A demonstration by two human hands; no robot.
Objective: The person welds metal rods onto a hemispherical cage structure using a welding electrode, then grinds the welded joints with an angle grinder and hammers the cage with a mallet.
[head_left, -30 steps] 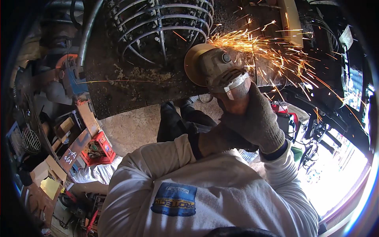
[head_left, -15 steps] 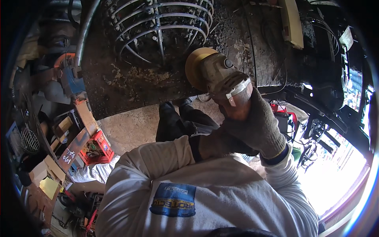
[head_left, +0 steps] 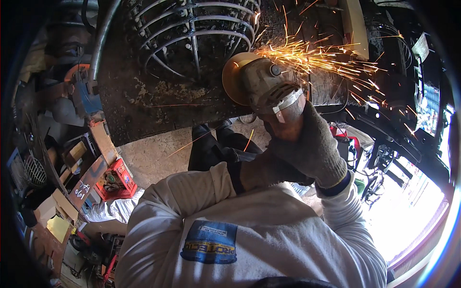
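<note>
An angle grinder [head_left: 269, 86] with a tan disc [head_left: 235, 79] is held over the dark workbench [head_left: 163, 108]. My right hand [head_left: 321, 149], in a grey knit glove, wraps round the grinder's body. Lower down and crossing behind it, my gloved left hand [head_left: 264, 173] grips the same tool, its fingers largely hidden. The disc's edge is at the lower right rim of a domed cage of curved metal rods [head_left: 192, 34]. Orange sparks [head_left: 312, 57] spray from there to the right. The exact contact point is hidden by the grinder head.
A metal pipe [head_left: 103, 41] stands at the bench's left end. A yellowish block [head_left: 354, 29] lies at the back right. On the left are a red crate [head_left: 117, 180] and cluttered shelves. Dark metal frames [head_left: 384, 134] stand to the right, beside bright daylight.
Sparks now stream right from the disc, where there were none before. The grinder has shifted slightly left and tilted a little. Both hands keep their hold on it.
</note>
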